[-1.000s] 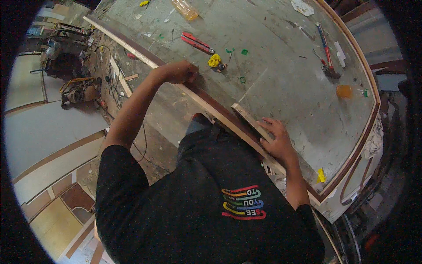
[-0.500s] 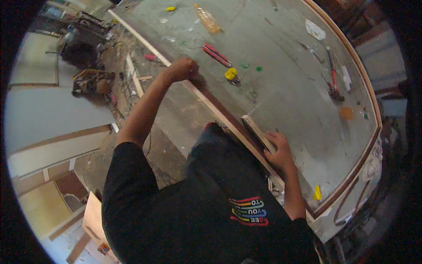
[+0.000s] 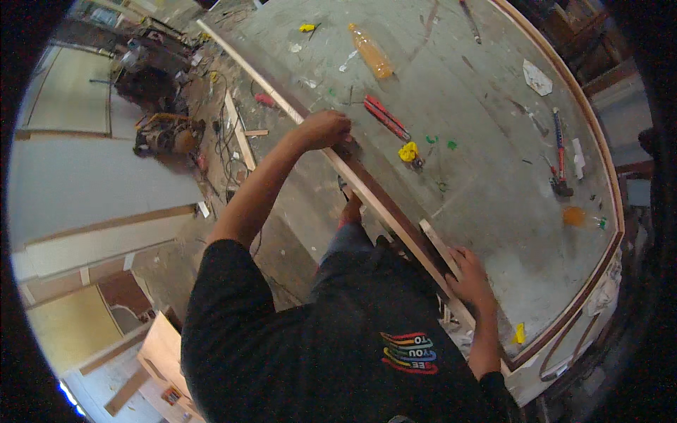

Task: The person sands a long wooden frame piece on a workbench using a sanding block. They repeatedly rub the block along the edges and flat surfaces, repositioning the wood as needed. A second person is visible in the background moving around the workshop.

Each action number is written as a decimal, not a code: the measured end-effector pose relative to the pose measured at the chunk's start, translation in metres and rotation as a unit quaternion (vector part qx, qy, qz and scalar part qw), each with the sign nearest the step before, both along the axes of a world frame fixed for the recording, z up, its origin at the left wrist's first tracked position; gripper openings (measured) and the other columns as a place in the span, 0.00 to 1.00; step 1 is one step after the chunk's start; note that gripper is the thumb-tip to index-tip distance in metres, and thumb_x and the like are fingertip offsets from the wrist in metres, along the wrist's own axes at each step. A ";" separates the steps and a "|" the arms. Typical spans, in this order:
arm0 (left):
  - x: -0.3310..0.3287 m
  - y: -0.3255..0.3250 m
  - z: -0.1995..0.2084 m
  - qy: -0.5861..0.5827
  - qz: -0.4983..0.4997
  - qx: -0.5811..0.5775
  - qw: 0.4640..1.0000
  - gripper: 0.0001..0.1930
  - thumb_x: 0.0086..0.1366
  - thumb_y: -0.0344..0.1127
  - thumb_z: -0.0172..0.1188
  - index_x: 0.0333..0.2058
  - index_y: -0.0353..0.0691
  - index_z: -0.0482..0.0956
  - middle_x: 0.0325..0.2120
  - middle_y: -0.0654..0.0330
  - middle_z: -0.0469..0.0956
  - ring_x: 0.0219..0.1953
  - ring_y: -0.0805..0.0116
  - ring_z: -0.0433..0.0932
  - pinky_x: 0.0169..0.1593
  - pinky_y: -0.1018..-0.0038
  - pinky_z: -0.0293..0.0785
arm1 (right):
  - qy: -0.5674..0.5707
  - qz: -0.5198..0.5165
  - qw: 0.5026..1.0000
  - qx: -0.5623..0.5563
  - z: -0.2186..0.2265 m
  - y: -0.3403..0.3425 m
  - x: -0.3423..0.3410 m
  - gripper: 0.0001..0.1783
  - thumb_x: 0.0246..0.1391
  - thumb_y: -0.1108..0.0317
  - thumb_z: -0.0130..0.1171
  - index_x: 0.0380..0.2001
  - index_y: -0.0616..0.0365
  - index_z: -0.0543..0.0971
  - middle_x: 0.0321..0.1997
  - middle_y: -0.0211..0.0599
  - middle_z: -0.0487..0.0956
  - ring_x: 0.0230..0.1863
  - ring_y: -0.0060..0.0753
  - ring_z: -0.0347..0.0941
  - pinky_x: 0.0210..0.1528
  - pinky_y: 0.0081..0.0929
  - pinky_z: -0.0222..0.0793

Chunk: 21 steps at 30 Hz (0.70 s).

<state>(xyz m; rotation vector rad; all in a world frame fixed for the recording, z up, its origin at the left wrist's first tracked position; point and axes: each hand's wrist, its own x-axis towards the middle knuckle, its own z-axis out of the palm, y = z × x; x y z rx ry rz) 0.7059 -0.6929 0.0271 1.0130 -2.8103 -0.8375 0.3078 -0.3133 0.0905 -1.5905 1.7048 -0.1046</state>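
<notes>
A long, narrow wooden strip [image 3: 377,206] runs diagonally along the near edge of the large grey-green worktable [image 3: 486,190]. My left hand [image 3: 326,130] rests on its upper stretch, fingers curled over the far side, with the fingertips partly hidden. Lower down, my right hand [image 3: 471,278] is closed around a short wooden piece [image 3: 436,238]. That piece lies on the tabletop beside the long strip, at a slight angle to it. The right thumb reaches toward the long strip; whether it touches is unclear.
Beyond the strip lie a red-handled tool [image 3: 386,118], a crumpled yellow item [image 3: 407,151] and a bottle of orange liquid [image 3: 372,53]. Farther right are a hammer [image 3: 560,158] and a second bottle [image 3: 578,217]. Brown trim [image 3: 599,148] borders the table. Cables and wood offcuts [image 3: 240,130] litter the floor at left.
The whole view has shifted, so the table and its contents appear farther right and slightly lower. Both hands stay on the same wooden pieces, with little movement along them.
</notes>
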 end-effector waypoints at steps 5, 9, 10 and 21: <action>0.066 -0.039 0.018 0.067 0.022 -0.157 0.985 0.15 0.62 0.49 0.67 0.35 0.44 0.85 0.41 0.54 0.83 0.45 0.50 0.79 0.51 0.55 0.73 | 0.026 -0.075 0.994 0.077 0.015 -0.018 0.035 0.42 0.44 0.76 0.68 0.67 0.50 0.71 0.64 0.47 0.70 0.63 0.55 0.70 0.66 0.43 0.66; 0.082 -0.037 -0.003 0.070 0.104 -0.143 0.982 0.13 0.62 0.48 0.65 0.31 0.43 0.84 0.35 0.58 0.83 0.43 0.54 0.79 0.50 0.58 0.72 | 0.002 -0.109 0.992 0.059 0.017 -0.035 0.048 0.45 0.40 0.80 0.69 0.67 0.46 0.72 0.61 0.45 0.73 0.60 0.55 0.71 0.65 0.44 0.67; 0.082 -0.038 -0.008 0.106 0.114 -0.169 0.973 0.12 0.62 0.47 0.64 0.30 0.44 0.84 0.34 0.59 0.83 0.43 0.54 0.79 0.49 0.58 0.72 | 0.019 -0.092 0.994 0.046 0.017 -0.041 0.049 0.46 0.39 0.81 0.69 0.67 0.46 0.72 0.60 0.45 0.73 0.60 0.55 0.72 0.65 0.43 0.68; 0.082 -0.043 -0.023 0.213 0.109 -0.191 0.952 0.09 0.58 0.45 0.65 0.27 0.47 0.82 0.30 0.63 0.82 0.37 0.62 0.80 0.45 0.63 0.70 | 0.062 0.052 0.994 0.077 0.016 -0.103 0.098 0.55 0.45 0.69 0.71 0.77 0.41 0.57 0.68 0.52 0.66 0.66 0.59 0.64 0.69 0.49 0.61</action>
